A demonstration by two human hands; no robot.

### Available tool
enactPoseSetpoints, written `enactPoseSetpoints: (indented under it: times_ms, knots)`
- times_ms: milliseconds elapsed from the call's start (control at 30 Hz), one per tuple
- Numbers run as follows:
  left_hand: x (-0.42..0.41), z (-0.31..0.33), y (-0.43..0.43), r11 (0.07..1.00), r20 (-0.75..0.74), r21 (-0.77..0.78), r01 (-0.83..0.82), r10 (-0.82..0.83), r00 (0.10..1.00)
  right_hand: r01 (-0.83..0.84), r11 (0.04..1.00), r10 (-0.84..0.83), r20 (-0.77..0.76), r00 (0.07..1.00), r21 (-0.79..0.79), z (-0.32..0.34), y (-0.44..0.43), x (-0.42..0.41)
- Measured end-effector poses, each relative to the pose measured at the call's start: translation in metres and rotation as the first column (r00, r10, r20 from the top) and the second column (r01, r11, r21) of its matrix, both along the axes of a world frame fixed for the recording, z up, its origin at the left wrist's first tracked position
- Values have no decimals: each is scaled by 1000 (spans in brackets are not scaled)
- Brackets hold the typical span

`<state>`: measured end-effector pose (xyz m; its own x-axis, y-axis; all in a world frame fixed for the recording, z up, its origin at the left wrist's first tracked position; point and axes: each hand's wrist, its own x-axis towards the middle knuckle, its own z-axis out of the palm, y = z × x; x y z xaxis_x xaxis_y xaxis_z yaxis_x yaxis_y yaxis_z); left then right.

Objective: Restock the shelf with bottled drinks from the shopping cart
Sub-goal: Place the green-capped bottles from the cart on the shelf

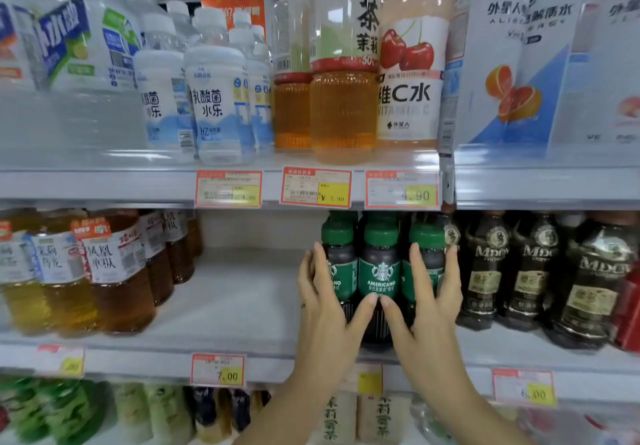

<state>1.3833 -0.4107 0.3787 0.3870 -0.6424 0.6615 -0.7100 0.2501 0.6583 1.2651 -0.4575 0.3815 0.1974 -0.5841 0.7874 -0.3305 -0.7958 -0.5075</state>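
Three dark coffee bottles with green caps and green labels stand in a front row on the middle shelf (242,313); the centre one (380,271) reads Americano. My left hand (325,306) wraps the left bottle (341,261), fingers spread around its side. My right hand (426,302) cups the right bottle (427,254), fingers on both sides. Both thumbs meet against the lower front of the centre bottle. More green caps show behind the row. The shopping cart is not in view.
Left of the green bottles the middle shelf has a bare gap, then amber tea bottles (114,271). Dark coffee bottles (533,271) crowd the right. The upper shelf holds water, tea (343,81) and juice bottles. Price tags (316,186) line the shelf edges.
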Motion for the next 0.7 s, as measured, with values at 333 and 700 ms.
enactPoseSetpoints:
  times_ms: [333, 700]
  knots:
    - [35, -58, 97, 975, 165, -128, -180, 200, 966, -238, 939, 193, -191, 962, -248, -45, 66, 19]
    - [71, -256, 335, 614, -63, 463, -639, 742, 667, -681, 663, 705, -565, 429, 311, -199, 198, 151]
